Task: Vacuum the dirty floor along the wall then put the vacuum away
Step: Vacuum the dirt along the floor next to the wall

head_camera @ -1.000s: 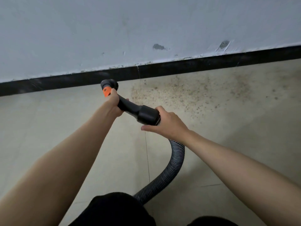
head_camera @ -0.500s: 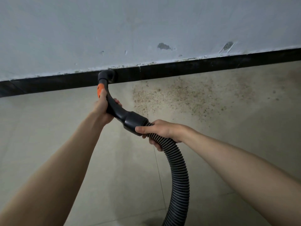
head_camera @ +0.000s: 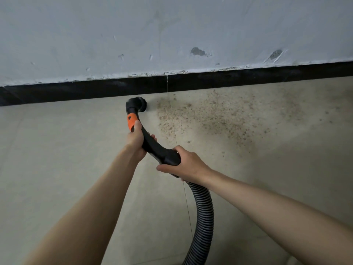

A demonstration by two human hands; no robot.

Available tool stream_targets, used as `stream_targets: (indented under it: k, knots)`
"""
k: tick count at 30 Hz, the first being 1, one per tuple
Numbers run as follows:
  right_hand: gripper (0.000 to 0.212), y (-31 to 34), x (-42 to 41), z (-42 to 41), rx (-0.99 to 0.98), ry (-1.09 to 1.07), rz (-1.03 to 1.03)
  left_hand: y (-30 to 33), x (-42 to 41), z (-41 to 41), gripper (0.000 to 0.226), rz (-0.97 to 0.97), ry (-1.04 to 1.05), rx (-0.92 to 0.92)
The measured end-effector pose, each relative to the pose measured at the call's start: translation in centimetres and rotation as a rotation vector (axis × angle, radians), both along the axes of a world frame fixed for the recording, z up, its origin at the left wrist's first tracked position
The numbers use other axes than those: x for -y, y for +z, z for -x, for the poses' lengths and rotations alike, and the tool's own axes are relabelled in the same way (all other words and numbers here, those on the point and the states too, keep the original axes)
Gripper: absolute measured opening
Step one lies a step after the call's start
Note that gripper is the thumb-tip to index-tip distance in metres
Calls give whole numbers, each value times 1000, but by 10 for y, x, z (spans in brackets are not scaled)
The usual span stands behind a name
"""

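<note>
Both hands grip the vacuum's black curved handle (head_camera: 152, 146). The left hand (head_camera: 136, 139) wraps the upper part, its thumb lying on the orange collar (head_camera: 131, 121) and its fingers curled round the far side. The right hand (head_camera: 184, 164) clasps the thick cuff lower down, where the ribbed grey hose (head_camera: 204, 217) joins and loops toward the bottom edge. The pale tiled floor (head_camera: 66, 150) meets a black skirting (head_camera: 76, 91) under a scuffed white wall (head_camera: 133, 35). Brown dirt (head_camera: 210, 115) speckles the floor. The round brush head (head_camera: 138, 104) sits at the dirt's left edge, just below the skirting.
</note>
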State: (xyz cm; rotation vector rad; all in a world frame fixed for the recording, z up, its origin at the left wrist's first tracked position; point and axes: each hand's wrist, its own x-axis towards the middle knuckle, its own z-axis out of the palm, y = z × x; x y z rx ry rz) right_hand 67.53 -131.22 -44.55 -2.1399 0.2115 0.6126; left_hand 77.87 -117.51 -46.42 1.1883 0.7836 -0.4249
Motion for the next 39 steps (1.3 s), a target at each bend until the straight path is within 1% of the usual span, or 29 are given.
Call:
stream_targets:
  k: [2, 4, 8, 11, 14, 18, 22, 28, 31, 36, 39]
  knots:
    - [58, 0, -2, -9, 34, 79, 120, -5, -1, -3, 56, 18, 15, -21]
    - [55, 5, 2, -21, 58, 116, 165, -6, 1, -10, 62, 29, 28, -39]
    - [44, 23, 23, -49, 54, 143, 141, 3, 18, -31, 66, 5, 20, -41]
    - [42, 24, 45, -68, 67, 137, 123, 8, 39, -47, 66, -32, -36, -82]
    - [42, 15, 68, -79, 68, 118, 75, 10, 62, -60, 69, -95, -78, -140]
    - [45, -5, 91, -83, 68, 82, -1, 7, 85, -69, 70, -178, -85, -159]
    - [39, -15, 104, -76, 85, 98, 14, -4, 100, -63, 65, -208, -86, -137]
    - [45, -21, 130, -62, 92, 8, 1, -3, 131, -57, 66, -247, -129, -97]
    - [47, -25, 144, -51, 89, -23, -4, -7, 149, -54, 63, -263, -151, -77]
    - [44, -26, 167, -41, 106, -119, -50, -3, 177, -50, 60, -260, -254, -42]
    - [44, -27, 168, -35, 115, -151, -20, -5, 186, -50, 58, -273, -293, -27]
